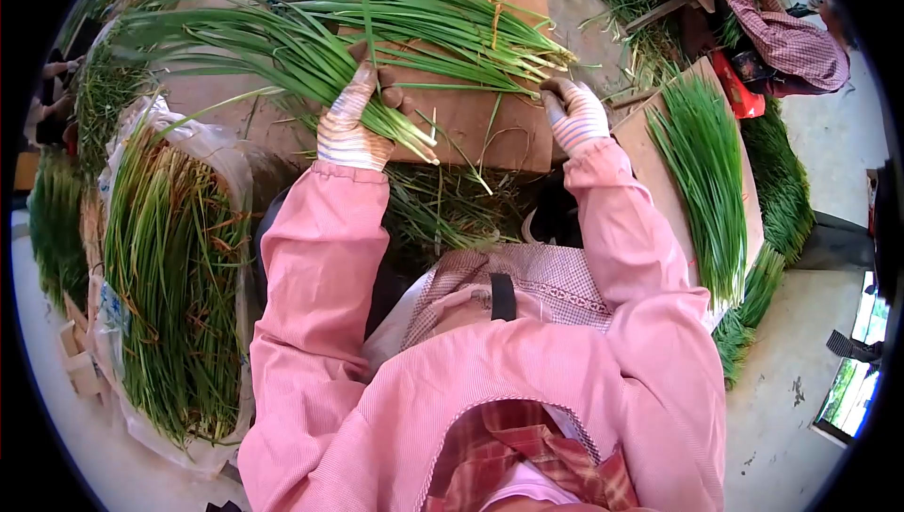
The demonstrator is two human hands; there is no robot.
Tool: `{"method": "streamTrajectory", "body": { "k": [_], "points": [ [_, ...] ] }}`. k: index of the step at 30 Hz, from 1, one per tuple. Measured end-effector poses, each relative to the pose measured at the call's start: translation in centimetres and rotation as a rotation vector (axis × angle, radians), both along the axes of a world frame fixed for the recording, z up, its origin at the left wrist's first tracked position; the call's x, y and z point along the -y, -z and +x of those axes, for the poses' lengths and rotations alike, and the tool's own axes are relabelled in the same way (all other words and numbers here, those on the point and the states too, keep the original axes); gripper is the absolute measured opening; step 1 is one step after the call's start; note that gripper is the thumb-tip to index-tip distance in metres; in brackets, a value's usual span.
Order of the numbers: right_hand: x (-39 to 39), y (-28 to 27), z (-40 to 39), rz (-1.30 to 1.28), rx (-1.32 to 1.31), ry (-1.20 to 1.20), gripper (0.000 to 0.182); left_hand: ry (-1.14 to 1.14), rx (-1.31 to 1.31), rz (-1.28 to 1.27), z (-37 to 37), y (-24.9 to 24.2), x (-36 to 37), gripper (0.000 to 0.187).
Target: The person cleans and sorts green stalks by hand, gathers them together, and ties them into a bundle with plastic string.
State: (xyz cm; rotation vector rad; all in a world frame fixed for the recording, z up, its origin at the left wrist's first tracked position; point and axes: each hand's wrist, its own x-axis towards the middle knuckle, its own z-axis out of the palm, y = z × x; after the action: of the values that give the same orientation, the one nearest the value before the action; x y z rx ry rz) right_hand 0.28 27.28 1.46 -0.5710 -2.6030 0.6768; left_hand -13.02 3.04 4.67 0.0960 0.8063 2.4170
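Observation:
My left hand (pixel 356 121), in a striped glove with dark fingertips, is closed around a bunch of long green stalks (pixel 254 46). Their pale cut ends point down and right past my fingers, and the leaves fan out to the upper left. My right hand (pixel 574 115), gloved the same way, has its fingers bent together at the right edge of the brown board (pixel 518 140); whatever they pinch is too small to tell. Just beyond it lie the pale ends of a second green pile (pixel 424 18) on the board, with an orange-brown strand across it.
At the left stands a plastic-lined container of green stalks (pixel 174 296). To the right, a neat green bundle (pixel 702 183) lies on another board, with more bundles (pixel 777 183) beyond. Another person in a checked sleeve (pixel 791 46) is at the upper right. Loose cuttings (pixel 443 206) lie below the board.

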Motion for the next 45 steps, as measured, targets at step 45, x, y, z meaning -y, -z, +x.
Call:
{"method": "streamTrajectory", "body": {
  "k": [45],
  "points": [
    [8.3,-1.8,-2.3,-1.474,0.094,-0.209,0.023,0.178,0.075,-0.495,3.6,2.3,-3.5,0.026]
  ]
}}
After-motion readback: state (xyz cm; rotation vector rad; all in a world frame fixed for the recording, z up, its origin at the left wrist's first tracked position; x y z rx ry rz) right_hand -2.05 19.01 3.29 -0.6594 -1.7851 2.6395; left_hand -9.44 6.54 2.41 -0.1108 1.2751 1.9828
